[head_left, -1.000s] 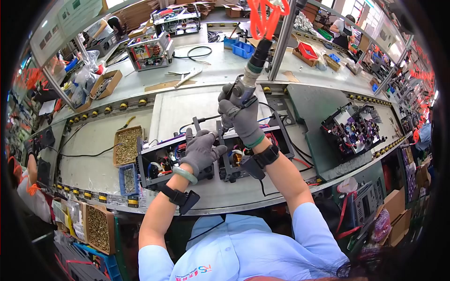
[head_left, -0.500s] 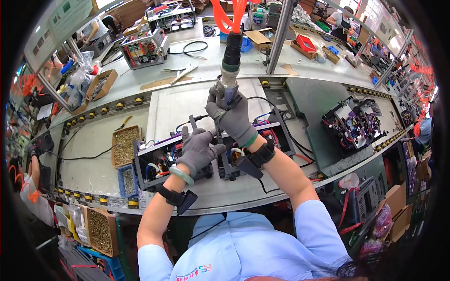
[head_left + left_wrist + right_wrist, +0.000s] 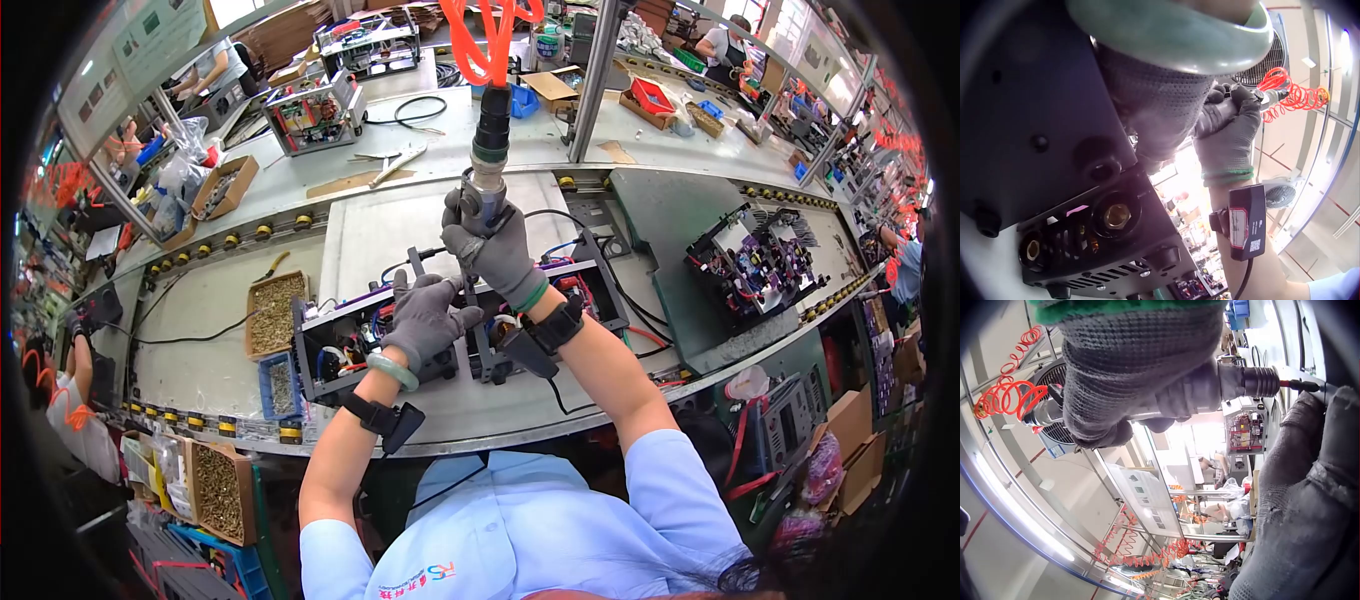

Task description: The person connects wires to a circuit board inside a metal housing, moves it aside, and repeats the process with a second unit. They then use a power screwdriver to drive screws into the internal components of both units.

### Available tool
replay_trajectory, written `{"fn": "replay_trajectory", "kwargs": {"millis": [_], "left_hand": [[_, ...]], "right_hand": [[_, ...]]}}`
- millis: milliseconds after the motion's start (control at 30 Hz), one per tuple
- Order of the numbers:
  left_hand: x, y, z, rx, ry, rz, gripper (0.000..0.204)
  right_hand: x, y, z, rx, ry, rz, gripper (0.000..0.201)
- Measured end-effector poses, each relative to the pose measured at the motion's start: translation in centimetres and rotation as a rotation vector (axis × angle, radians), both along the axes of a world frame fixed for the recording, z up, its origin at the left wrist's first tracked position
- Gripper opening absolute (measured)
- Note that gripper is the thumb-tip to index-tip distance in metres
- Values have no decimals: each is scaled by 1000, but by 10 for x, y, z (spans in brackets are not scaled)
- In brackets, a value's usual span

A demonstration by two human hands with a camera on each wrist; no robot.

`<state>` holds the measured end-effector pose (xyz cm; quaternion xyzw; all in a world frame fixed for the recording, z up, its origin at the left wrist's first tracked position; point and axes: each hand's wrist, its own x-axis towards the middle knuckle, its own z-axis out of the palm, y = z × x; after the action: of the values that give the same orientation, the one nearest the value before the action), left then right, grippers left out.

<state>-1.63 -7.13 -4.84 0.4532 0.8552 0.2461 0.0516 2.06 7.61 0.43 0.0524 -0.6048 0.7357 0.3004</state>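
In the head view, my gloved right hand (image 3: 495, 262) grips an upright air screwdriver (image 3: 488, 178) above two black-framed units. My gloved left hand (image 3: 430, 318) rests over the inner end of the left unit (image 3: 335, 335), fingers extended toward the bit. Beside it is the right unit (image 3: 565, 272). The right wrist view shows the driver (image 3: 1191, 397) held in my right hand (image 3: 1141, 369), its bit (image 3: 1297, 384) close to the fingertips of my left hand (image 3: 1304, 500); whether they touch it cannot be told. Black casing (image 3: 1035, 119) stands beside my left hand (image 3: 1154, 103) in the left wrist view.
Left of the units sit a cardboard box of screws (image 3: 277, 312) and a blue bin (image 3: 279, 386). A black cable (image 3: 190, 339) lies further left. Another open assembly (image 3: 755, 265) rests on the green board (image 3: 640, 215). The red coiled hose (image 3: 480, 45) hangs over the bench.
The driver was tilted to the right a second ago and now stands nearly upright, with my right hand shifted slightly left. My left hand has barely moved.
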Motion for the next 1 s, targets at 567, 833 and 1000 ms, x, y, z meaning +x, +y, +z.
{"fn": "replay_trajectory", "kwargs": {"millis": [567,833,1000], "left_hand": [[5,1,10,-37,-70,10,53],[7,0,15,-140,-49,47,57],[3,4,-4,42,-135,22,47]], "right_hand": [[-7,5,-2,31,-71,-31,27],[1,-16,-1,204,98,-106,27],[-15,-3,12,110,-113,-123,27]]}}
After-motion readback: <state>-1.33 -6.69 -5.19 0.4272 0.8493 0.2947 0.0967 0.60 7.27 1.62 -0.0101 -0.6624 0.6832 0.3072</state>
